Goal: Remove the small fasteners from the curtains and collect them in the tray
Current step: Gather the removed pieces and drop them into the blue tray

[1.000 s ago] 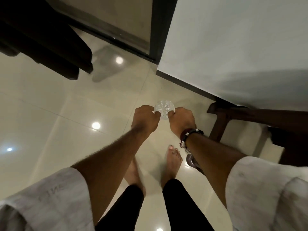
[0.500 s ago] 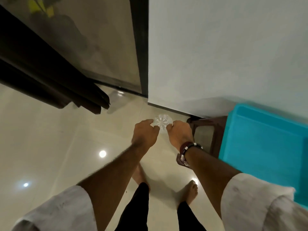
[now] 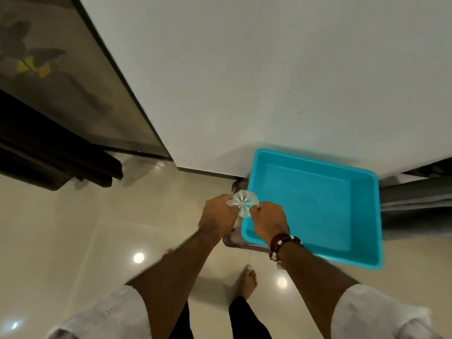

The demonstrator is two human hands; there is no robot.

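A small clear round plastic fastener with radial ribs is pinched between both hands. My left hand grips its left edge and my right hand grips its right edge. They hold it just left of the near-left corner of a turquoise tray, whose inside looks bare. The tray sits on a dark brown stool against the white wall. A dark curtain hangs at the left.
A glass door with a dark frame stands behind the curtain at the left. The white wall fills the top. A grey ledge lies right of the tray. My bare foot stands on glossy beige floor tiles.
I have stepped toward the wall; the turquoise tray has come fully into view. Both hands, still holding the fastener, now sit at the tray's left corner.
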